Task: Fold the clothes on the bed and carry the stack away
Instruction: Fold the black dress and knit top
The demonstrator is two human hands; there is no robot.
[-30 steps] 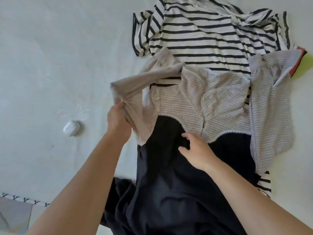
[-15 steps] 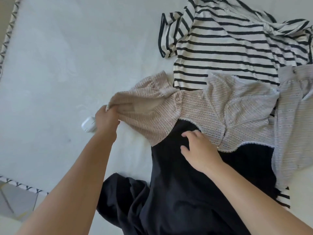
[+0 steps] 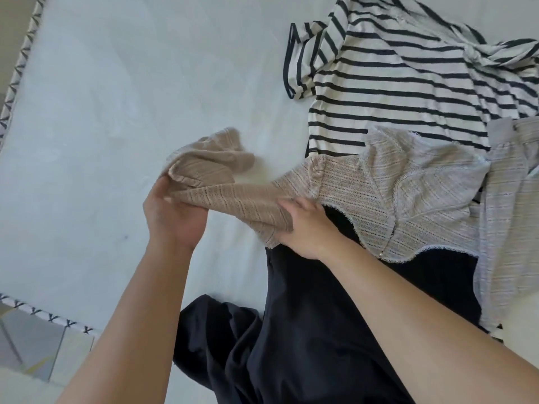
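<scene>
Both hands are on the beige knit top [image 3: 388, 196], which lies across the middle of the bed [image 3: 116, 97], its sleeve pulled out toward the left edge. The left hand [image 3: 170, 211] has its fingers curled around the bunched cuff end of that sleeve, lifting it off the sheet so the fabric folds over above the thumb. The right hand [image 3: 309, 225] grips the same sleeve nearer the shoulder, fingers tucked into the cloth, and the sleeve is stretched between the two hands. The body of the top rests partly over a black garment [image 3: 306, 330] that runs down to the near edge of the bed, under the right forearm. Beyond it, toward the far right corner, a black-and-white striped shirt [image 3: 393, 77] is spread flat, its lower hem tucked beneath the beige top. The bed's patterned trim [image 3: 20, 59] runs along the left edge.
</scene>
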